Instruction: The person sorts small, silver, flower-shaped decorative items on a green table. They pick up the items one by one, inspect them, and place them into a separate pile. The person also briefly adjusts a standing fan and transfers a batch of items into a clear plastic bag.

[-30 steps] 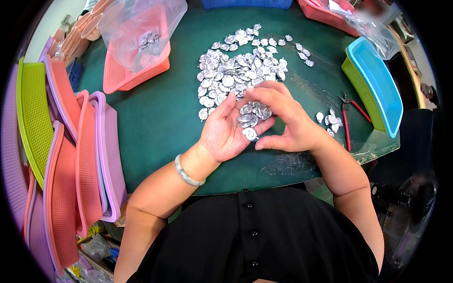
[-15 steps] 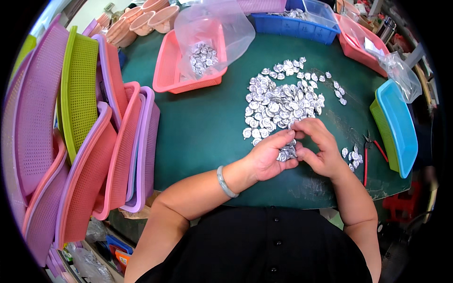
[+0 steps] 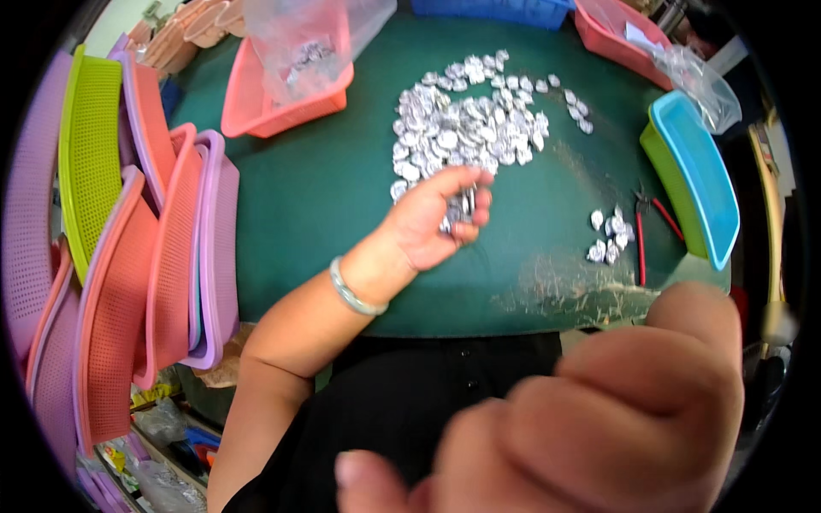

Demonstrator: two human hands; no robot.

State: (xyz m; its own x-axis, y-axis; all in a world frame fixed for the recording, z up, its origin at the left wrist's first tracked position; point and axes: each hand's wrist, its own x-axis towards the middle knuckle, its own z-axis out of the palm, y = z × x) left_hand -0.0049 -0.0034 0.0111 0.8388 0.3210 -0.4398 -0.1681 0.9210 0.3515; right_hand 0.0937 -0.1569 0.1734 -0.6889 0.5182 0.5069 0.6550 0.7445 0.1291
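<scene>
So the left hand (image 3: 436, 224) is out over the green counter (image 3: 325, 197), palm up and fingers curled, and its grip is closed around a small bunch of silvery metal pieces (image 3: 457, 209). You can see a few of them poking out between the fingertips and the thumb. There's a pale bangle (image 3: 352, 291) on that wrist.

The held bunch sits right at the near edge of the big pile of silvery pieces (image 3: 475, 124), which is spread loose across the middle of the counter, just beyond the fingers. A much smaller cluster of the same pieces (image 3: 609, 235) lies off to the right, well apart from the main pile, with red-handled pliers (image 3: 650, 227) just beside it.

The right hand (image 3: 590, 419) is way up close to the camera, huge and blurry in the lower right. Fingers look loosely bent, but honestly I can't tell whether its grip has anything in it.

Around the edges: a salmon-pink basket (image 3: 274, 107) at the far left of the counter with a clear plastic bag (image 3: 299, 38) sitting in it that holds some more silvery bits, a blue tray nested in a green one (image 3: 697, 179) on the right, and a whole stack of pink, purple and lime mesh trays (image 3: 145, 256) standing on edge along the left side.
</scene>
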